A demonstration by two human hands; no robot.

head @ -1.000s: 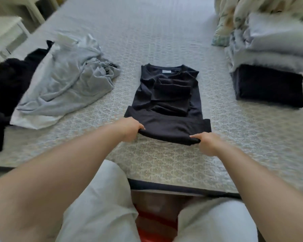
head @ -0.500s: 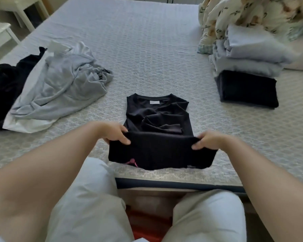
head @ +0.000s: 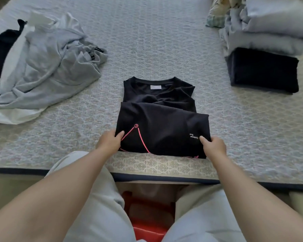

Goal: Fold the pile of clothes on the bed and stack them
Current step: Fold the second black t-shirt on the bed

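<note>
Head view: black T-shirt half-folded, the fold liable to skew.
The black T-shirt [head: 157, 117] lies at the centre of the bed [head: 156, 41]; left hand [head: 110, 142] and right hand [head: 212, 146] each pinch a near corner with their fingers. Uneven pulls could twist the fold, or drag it over the bed's lower edge.

1. The scene is being viewed by one wide-angle head camera, angled forward and down from the bed's [head: 156, 39] near edge.
2. The forearms and knees are being framed closely; far corners are being bent and cropped.
</note>
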